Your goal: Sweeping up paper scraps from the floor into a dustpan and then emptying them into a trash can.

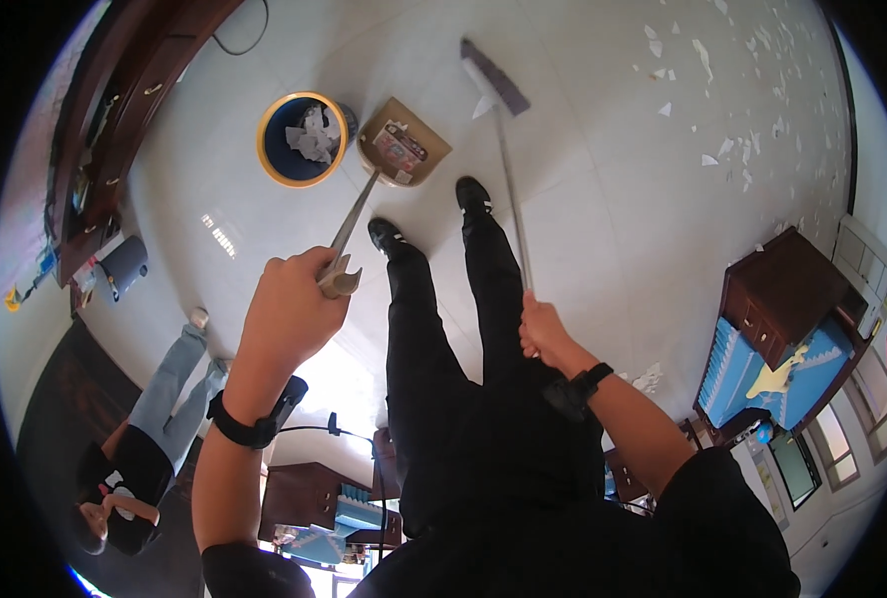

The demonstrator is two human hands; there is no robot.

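Both hands clench long handles: left hand [289, 311] dustpan [401, 145], right hand [541, 331] broom [495, 78], heads pointing away

The dustpan [403, 143] looks like matt tan plastic on a thin, shiny metal handle [352, 224], and the broom [493, 75] has a slim metal pole with a dull grey bristle head. At 11 o'clock from the dustpan, the bin [302, 140] is smooth plastic, blue with a yellow rim, stuffed with crumpled white paper. The floor [603, 199] is glossy pale tile strewn with torn paper scraps [722, 149], and the cabinet [777, 289] at 3 o'clock is dark polished wood.
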